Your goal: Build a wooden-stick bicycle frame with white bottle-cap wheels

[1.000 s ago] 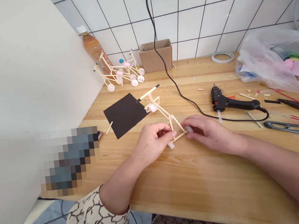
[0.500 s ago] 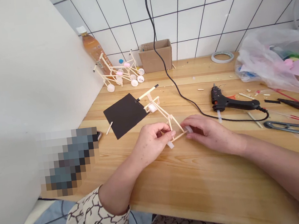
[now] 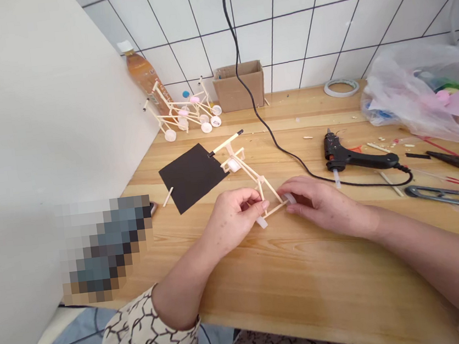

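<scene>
A small tricycle model [image 3: 248, 168] built of pale wooden sticks stands on the table in front of me, its black-tipped handlebar pointing away. My left hand [image 3: 234, 215] pinches it at the near left corner, by a white cap-like wheel [image 3: 262, 222]. At the other end of the rear stick, my right hand [image 3: 316, 203] has thumb and fingers closed round a second white wheel [image 3: 289, 199]. Under the handlebar sits a white wheel piece [image 3: 234, 165]. My fingers partly hide both rear wheels.
Black card [image 3: 193, 179] lies left of the model, with a phone-like blurred object [image 3: 112, 251] nearer me. A glue gun [image 3: 347, 156], snips [image 3: 443, 194] and plastic bag [image 3: 415, 95] lie right. Similar models [image 3: 185, 113], a bottle [image 3: 144, 74], carton [image 3: 240, 90] and tape roll [image 3: 341, 88] line the back.
</scene>
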{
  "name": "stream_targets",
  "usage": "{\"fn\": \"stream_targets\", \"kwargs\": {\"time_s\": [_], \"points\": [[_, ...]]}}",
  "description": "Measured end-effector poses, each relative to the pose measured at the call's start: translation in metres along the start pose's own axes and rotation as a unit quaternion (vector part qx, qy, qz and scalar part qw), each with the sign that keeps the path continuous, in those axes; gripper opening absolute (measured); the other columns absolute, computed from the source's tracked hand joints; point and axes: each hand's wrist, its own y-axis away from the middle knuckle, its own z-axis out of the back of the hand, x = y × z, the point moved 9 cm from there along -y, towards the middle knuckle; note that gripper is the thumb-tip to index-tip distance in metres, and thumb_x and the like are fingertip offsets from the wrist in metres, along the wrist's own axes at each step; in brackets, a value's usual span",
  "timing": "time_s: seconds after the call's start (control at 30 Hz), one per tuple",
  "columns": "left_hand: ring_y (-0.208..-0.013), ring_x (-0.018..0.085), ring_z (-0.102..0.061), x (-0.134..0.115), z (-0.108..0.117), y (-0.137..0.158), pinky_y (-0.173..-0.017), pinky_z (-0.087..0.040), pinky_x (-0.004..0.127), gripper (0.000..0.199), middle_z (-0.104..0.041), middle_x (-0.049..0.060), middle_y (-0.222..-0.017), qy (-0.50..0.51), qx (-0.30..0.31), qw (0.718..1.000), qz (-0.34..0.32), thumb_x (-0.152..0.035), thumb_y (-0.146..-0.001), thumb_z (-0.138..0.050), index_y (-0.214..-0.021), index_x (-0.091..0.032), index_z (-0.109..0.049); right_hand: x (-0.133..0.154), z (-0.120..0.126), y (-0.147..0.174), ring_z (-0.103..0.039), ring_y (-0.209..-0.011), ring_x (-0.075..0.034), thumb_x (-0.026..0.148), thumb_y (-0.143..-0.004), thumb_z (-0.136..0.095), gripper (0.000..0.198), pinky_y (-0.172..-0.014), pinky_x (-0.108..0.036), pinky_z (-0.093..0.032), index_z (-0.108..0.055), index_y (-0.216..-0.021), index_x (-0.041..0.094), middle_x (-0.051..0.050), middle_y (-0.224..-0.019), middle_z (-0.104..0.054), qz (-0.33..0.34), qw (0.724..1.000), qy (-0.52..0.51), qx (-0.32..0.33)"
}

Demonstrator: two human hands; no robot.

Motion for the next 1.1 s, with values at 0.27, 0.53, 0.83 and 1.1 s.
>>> {"fn": "stream_targets", "kwargs": {"time_s": [0.27, 0.53, 0.83, 1.1], "points": [[-0.047, 0.007, -0.044, 0.0027, -0.0006, 0.0000, -0.047, -0.034, 0.019, 0.018, -0.051, -0.004, -0.054, -0.009, 0.006, 1.000, 0.003, -0.026, -0.078, -0.058, -0.064, -0.014, -0.057, -0.0009, 0.0000, 0.0002, -0.057, -0.086, -0.018, 0.016, -0.083, -0.053, 0.020, -0.077, -0.033, -0.047, -0.060, -0.101, 0.018, -0.007, -0.093, -0.063, 0.004, 1.000, -0.002, -0.005], [-0.048, 0.007, -0.046, 0.0018, -0.0008, -0.0008, -0.048, -0.036, 0.019, 0.018, -0.053, -0.003, -0.055, -0.009, 0.006, 1.000, 0.002, -0.027, -0.078, -0.058, -0.065, -0.014, -0.057, -0.0005, 0.0007, 0.0002, -0.057, -0.085, -0.018, 0.016, -0.083, -0.053, 0.019, -0.076, -0.032, -0.047, -0.060, -0.101, 0.017, -0.007, -0.090, -0.063, 0.004, 1.000, 0.000, -0.007], [-0.047, 0.007, -0.048, 0.0012, -0.0004, -0.0001, -0.048, -0.038, 0.019, 0.017, -0.055, -0.003, -0.054, -0.005, 0.006, 1.000, 0.004, -0.026, -0.078, -0.059, -0.065, -0.014, -0.058, -0.0005, -0.0004, 0.0005, -0.057, -0.086, -0.019, 0.015, -0.083, -0.053, 0.019, -0.079, -0.033, -0.046, -0.060, -0.101, 0.016, -0.008, -0.091, -0.062, -0.002, 1.000, -0.001, 0.000], [-0.044, 0.005, -0.048, 0.0032, -0.0029, 0.0004, -0.044, -0.037, 0.016, 0.015, -0.056, -0.003, -0.056, 0.030, 0.017, 0.999, 0.034, -0.023, -0.078, -0.059, -0.067, -0.013, -0.058, 0.0002, 0.0000, 0.0004, -0.056, -0.082, -0.018, 0.014, -0.083, -0.053, 0.019, -0.076, -0.033, -0.046, -0.060, -0.100, 0.017, -0.007, -0.087, -0.062, 0.003, 1.000, -0.002, -0.001]]}}
